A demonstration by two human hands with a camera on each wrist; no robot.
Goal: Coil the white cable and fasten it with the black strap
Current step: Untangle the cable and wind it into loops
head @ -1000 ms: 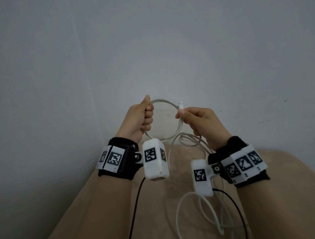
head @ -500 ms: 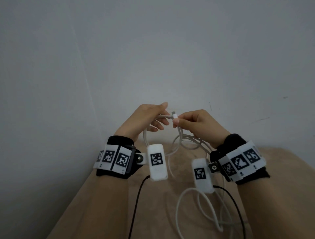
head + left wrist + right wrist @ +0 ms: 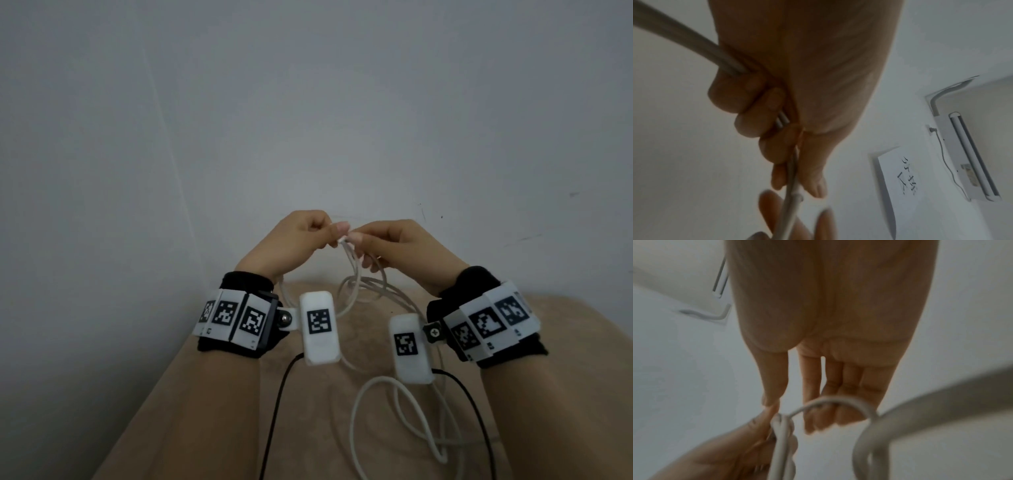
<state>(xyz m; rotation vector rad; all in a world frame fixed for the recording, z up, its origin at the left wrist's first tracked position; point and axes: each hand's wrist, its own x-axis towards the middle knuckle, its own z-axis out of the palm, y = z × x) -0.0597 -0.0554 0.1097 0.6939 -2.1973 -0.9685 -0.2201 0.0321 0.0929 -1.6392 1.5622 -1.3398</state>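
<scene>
My left hand (image 3: 294, 240) sat at about 10 o'clock of the loop, fingers curled tight round the white cable (image 3: 352, 270); the left wrist view showed two strands pressed into the palm and the plug end pinched at thumb and forefinger. The cable hung between both hands in front of me, one small loop below the fingertips, the rest trailing slack toward 6 o'clock over the beige surface (image 3: 342, 428). My right hand (image 3: 404, 250) met the left at 12 o'clock, thumb and forefinger nipping the strand just beside the plug, the other fingers loosely bent with a bight draped over them. No black strap seen in any view. Judgement: cable was light, soft, springy, a bit slick; loops would likely pop open if the pinch eased. Best to take hold where the strands crossed, not on the plug, and feed the slack in even turns. Thin black leads (image 3: 274, 411) ran from the wrist cameras (image 3: 319, 327); not the strap.
</scene>
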